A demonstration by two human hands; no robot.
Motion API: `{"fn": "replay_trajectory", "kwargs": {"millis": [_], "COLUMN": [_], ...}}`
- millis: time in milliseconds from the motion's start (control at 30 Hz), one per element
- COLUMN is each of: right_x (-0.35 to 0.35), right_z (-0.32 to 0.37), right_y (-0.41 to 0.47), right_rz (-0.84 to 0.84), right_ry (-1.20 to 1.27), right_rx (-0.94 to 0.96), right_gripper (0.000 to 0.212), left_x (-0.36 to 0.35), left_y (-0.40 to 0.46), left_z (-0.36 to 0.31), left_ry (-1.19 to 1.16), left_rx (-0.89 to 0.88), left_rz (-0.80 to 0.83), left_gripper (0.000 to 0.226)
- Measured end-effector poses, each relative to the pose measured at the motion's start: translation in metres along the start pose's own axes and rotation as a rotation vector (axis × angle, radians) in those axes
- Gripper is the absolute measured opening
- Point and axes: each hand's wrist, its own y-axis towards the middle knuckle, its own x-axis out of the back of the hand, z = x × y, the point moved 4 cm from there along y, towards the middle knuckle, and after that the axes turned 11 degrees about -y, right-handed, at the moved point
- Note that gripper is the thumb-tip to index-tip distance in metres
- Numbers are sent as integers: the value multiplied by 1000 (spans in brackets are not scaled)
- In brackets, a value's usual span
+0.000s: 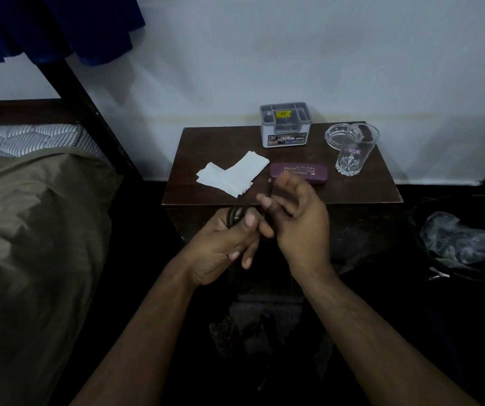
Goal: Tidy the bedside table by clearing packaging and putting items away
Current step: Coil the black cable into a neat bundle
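Just off the front edge of the desk [223,142], the person's two hands meet over the dark floor with a thin black cable [236,213] between them. The left hand [223,244] has its thumb and fingers curled round what looks like a small coil of that cable, so its grip is closed on the loops; the right hand [299,218] is loosely curled, and the short free end [269,187] sticks up beside its forefinger, apparently pinched there, though the dim light makes that contact hard to confirm. The cable thus lies inside the left grip and runs straight into the right, clear of the desk surface. The likeliest trouble, judging from this pose, is the coil springing loose if the left thumb eases, dropping loops to the dark floor where they would be hard to find. A swing of the right hand forward could also brush the purple case [299,172] at the front edge, just beyond its fingertips. White paper packaging [232,175] lies toward the front left corner, a grey organiser box [285,124] stands at the back edge, and a drinking glass [355,149] and glass ashtray [336,136] sit near the back right corner.
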Motion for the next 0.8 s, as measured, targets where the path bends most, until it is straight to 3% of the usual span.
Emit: {"fn": "replay_trajectory", "kwargs": {"millis": [67,167,300,500,700,800], "right_x": [-8,-13,-12,-9,-8,-7], "right_z": [-2,-4,1,7,10,9], "right_y": [-4,-7,-7,-11,-11,-7], "right_rz": [173,353,439,600,606,501], "right_ry": [145,139,51,34,48,5], "right_rx": [-107,-134,-34,57,148,189], "right_gripper": [22,21,14,29,25,25], "left_x": [-5,-6,-3,3,7,9], "left_y": [-2,-7,-9,-6,-4,-2], "left_z": [4,7,4,-5,-9,-8], "left_ry": [53,15,-149,-346,-358,-324], "left_rx": [42,100,107,39,29,19], "left_rz": [107,174,157,62,7,-55], "left_gripper": [37,36,34,35,38,39]}}
